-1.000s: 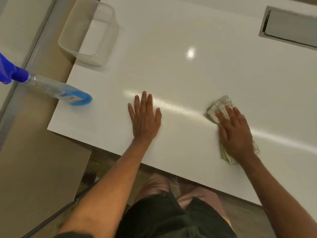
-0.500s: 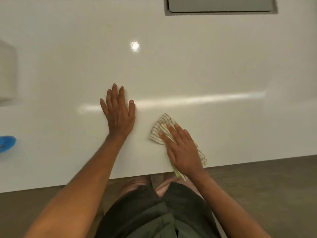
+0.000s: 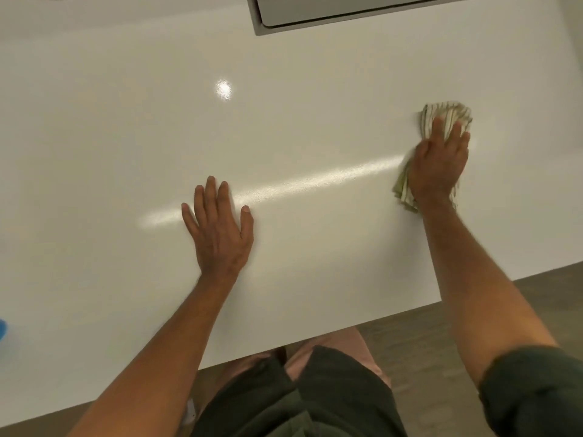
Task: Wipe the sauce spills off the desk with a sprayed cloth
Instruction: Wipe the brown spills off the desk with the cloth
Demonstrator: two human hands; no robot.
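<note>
A white glossy desk (image 3: 126,152) fills most of the view. My right hand (image 3: 438,159) presses flat on a striped cream-and-green cloth (image 3: 446,113) at the right side of the desk; cloth shows past the fingertips and at the wrist. My left hand (image 3: 219,228) lies flat on the desk near the middle, fingers spread, holding nothing. I see no sauce marks on the visible surface.
A grey rectangular cable hatch (image 3: 347,11) is set into the desk at the far top. A blue sliver of the spray bottle (image 3: 2,332) shows at the left edge. The desk's near edge runs diagonally above a wooden floor (image 3: 441,342).
My right hand has slid the cloth from beside the left hand out to the right and farther up the desk. The left hand stays planted. The view has shifted.
</note>
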